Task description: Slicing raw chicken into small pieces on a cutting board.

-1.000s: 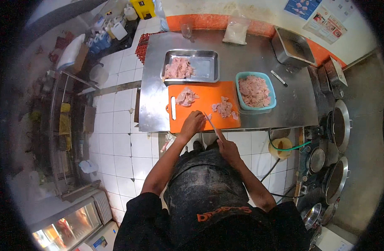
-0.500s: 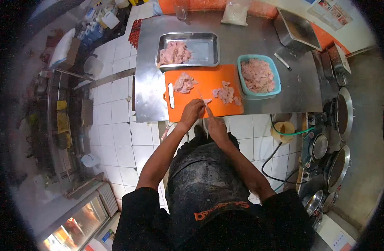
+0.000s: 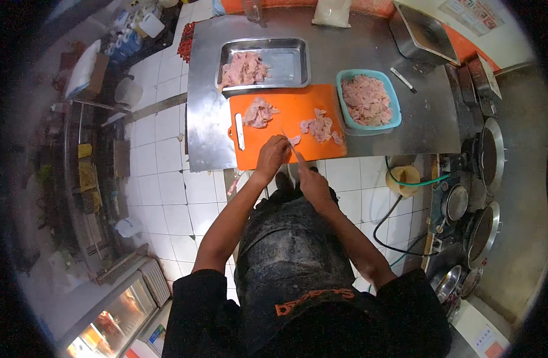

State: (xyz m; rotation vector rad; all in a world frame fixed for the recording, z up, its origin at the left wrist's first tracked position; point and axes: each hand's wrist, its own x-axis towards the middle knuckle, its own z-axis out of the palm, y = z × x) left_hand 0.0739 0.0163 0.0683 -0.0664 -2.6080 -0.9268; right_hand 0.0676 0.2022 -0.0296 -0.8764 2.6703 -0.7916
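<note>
An orange cutting board (image 3: pixel 286 155) lies at the near edge of a steel table (image 3: pixel 205 128). My left hand (image 3: pixel 273 153) presses a small piece of raw meat (image 3: pixel 294 141) on the board. My right hand (image 3: pixel 313 181) grips a knife (image 3: pixel 293 149) whose blade slants up to that piece. Two heaps of cut raw meat rest on the board, one at the left (image 3: pixel 259 112) and one at the right (image 3: pixel 320 126).
A steel tray (image 3: pixel 292 62) with meat sits behind the board. A light-blue basket (image 3: pixel 367 126) full of meat stands to the right. A white-handled tool (image 3: pixel 240 131) lies on the board's left. Pots (image 3: pixel 490 156) stand on a stove at right; white tiled floor lies to the left.
The view has shifted so the table sits higher and closer. Both hands stay at the board's near edge, the knife still working at the small piece of meat.
</note>
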